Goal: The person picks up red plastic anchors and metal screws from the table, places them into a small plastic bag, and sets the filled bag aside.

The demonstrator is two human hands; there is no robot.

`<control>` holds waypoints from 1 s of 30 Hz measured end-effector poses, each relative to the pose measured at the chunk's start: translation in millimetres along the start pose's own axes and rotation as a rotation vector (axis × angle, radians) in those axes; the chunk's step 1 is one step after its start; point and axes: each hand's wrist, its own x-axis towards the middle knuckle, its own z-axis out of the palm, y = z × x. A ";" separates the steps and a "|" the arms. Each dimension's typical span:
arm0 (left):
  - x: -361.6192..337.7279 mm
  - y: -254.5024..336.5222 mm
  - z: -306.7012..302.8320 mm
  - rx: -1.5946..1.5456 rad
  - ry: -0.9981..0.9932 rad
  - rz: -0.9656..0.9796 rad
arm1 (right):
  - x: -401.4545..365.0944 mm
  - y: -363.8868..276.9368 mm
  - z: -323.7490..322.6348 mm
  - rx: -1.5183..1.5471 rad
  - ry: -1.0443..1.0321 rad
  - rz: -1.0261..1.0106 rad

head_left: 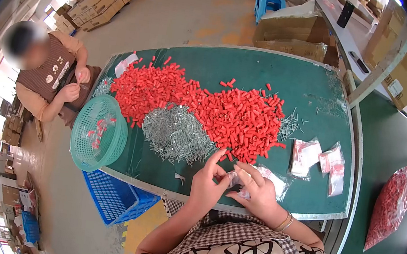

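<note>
Both my hands meet at the near edge of the green table (317,110). My left hand (208,182) has its thumb and fingers bent against a small clear plastic bag (233,179). From the other side my right hand (259,194) grips the same bag; its contents are too small to make out. Just beyond my hands lies a big heap of red plastic sleeves (244,122). Left of them is a pile of thin grey metal screws or nails (177,134). Several flat clear bags (277,183) lie beside my right hand.
Stacks of small bags (304,157) lie at the table's right. A green basket (79,145) holding filled bags stands at the left edge, above a blue crate (110,199). A co-worker (50,75) works at the left. A large bag of red pieces (389,208) lies far right.
</note>
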 end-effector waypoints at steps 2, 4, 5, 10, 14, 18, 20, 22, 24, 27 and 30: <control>-2.2 5.4 0.0 0.027 -0.055 0.011 | -0.6 -0.5 -3.7 -0.016 -0.130 0.025; -2.8 12.4 -0.7 0.071 -0.087 0.018 | -1.7 3.7 2.4 0.038 -0.081 0.023; -2.4 13.6 -1.0 0.085 -0.096 0.028 | -0.8 5.3 5.1 0.066 -0.056 0.019; -5.1 11.9 -4.5 -0.013 -0.089 0.083 | 1.0 2.2 3.4 0.323 -0.087 0.193; -6.3 6.5 -22.0 0.080 -0.039 0.285 | 0.5 2.3 -1.7 0.522 -0.101 0.322; -3.5 25.0 -19.0 0.435 -0.025 0.600 | -3.5 6.1 1.5 0.547 -0.167 0.374; -8.1 17.5 -21.4 0.388 -0.132 0.514 | -5.6 8.3 1.3 0.501 -0.197 0.356; -7.1 6.1 -25.5 0.226 -0.157 0.330 | -7.4 6.7 -0.9 0.573 -0.166 0.392; -5.5 -9.5 -27.6 -0.051 -0.096 0.039 | -11.4 7.1 -2.5 0.642 -0.146 0.444; 15.4 -34.0 -21.6 0.175 0.003 -0.019 | -14.6 9.7 -1.4 0.730 -0.140 0.518; 35.3 -48.1 -6.6 0.556 -0.024 0.286 | -17.4 9.8 -0.7 0.783 -0.125 0.552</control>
